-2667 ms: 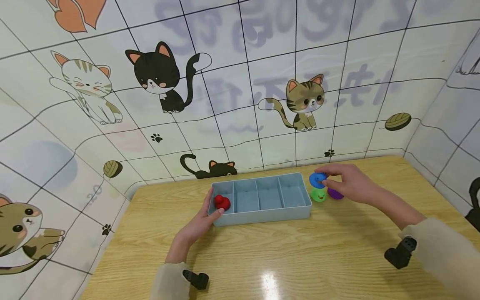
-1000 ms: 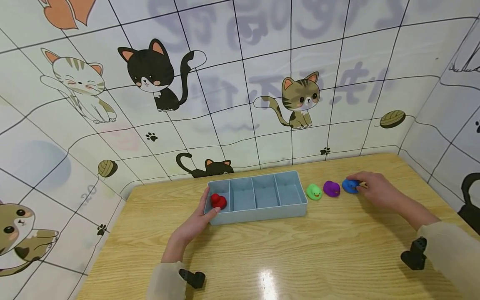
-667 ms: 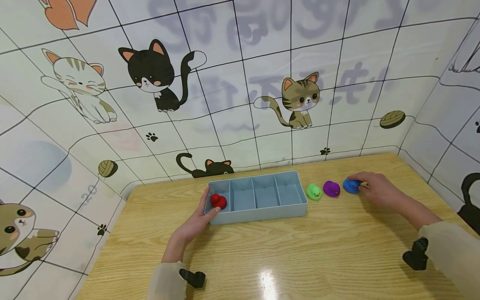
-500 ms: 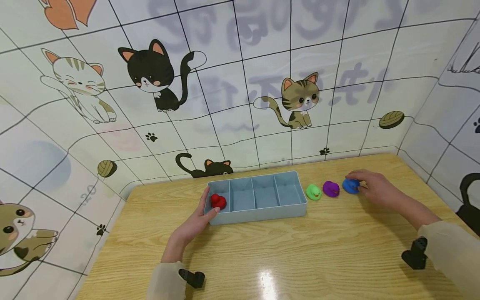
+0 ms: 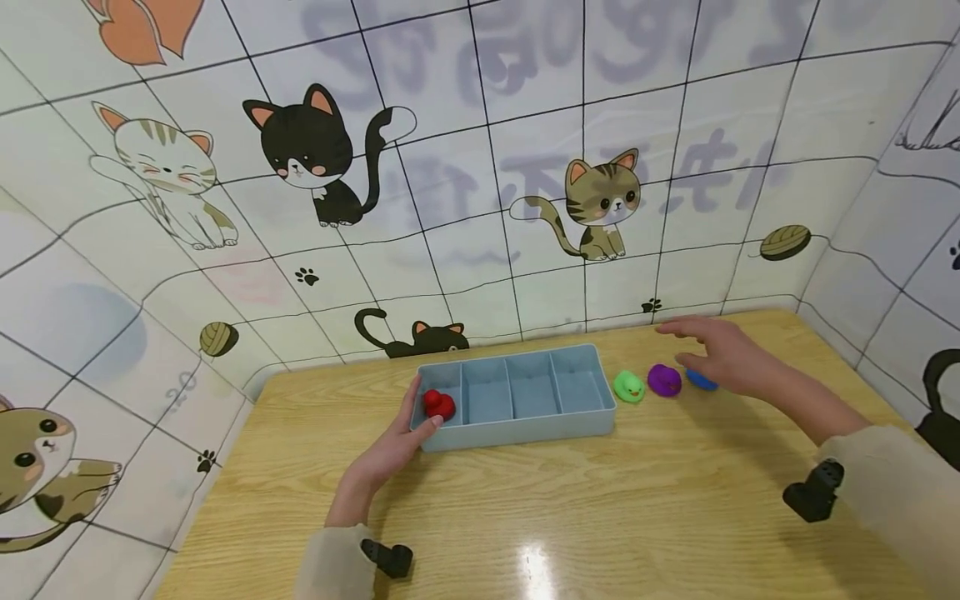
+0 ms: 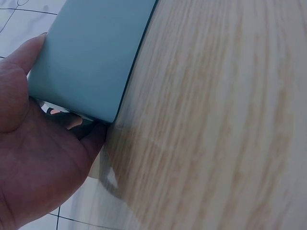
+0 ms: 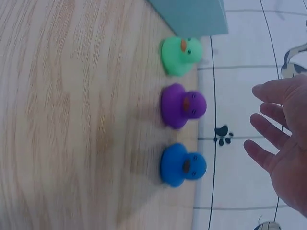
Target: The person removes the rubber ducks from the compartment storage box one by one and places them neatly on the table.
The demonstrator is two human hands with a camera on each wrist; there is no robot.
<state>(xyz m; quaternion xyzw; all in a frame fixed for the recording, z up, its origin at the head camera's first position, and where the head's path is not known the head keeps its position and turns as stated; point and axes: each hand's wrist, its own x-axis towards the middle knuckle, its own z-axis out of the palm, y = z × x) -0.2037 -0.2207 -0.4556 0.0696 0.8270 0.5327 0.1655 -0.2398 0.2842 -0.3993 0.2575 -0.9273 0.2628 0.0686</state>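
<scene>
My left hand [image 5: 388,452] grips the left end of a grey-blue box [image 5: 517,432] with four sections in a row; its thumb lies at the front rim and its fingers against the end wall [image 6: 96,62]. A red rubber duck [image 5: 439,407] sits in the leftmost section. My right hand [image 5: 726,357] hovers with fingers spread, holding nothing, above a blue rubber duck [image 7: 180,165] that it partly hides in the head view. Left of that duck stand a purple rubber duck [image 5: 664,381] and a green rubber duck [image 5: 628,387], in a row beside the box.
Everything stands on a wooden table [image 5: 480,517]. A wall covering [image 5: 465,208] printed with cats and grid lines rises right behind the table's back edge and along its sides. The box's other three sections hold nothing.
My right hand moved right with the blue duck, set it down beyond the purple one, then let go and rose. The purple and green ducks now show fully. My left hand stays on the box.
</scene>
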